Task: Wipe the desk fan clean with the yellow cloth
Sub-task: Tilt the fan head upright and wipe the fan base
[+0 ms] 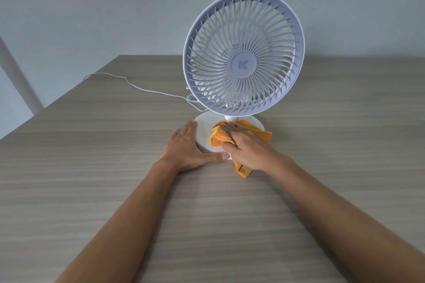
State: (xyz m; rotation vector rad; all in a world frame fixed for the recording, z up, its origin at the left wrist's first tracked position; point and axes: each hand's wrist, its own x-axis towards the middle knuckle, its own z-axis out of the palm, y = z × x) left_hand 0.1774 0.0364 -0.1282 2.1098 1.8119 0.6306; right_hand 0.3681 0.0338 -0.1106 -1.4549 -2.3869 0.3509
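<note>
Desk fan, white plastic w/ round spiral grille (243, 53), stands upright on the grey-brown wood-grain table (92, 167), head tilted back; hub cap reads "K". Its round white base (203, 132) sits btwn both hands. Thin white cord (128, 82) trails off to the left edge. Yellow-orange ribbed cloth (218, 139), bunched, lies on the base by the stem, one end hanging onto the table. Right hand (247, 147) presses on it, fingers curled round the folds. Left hand (188, 145) flat, fingers straight, braced vs base rim.
</note>
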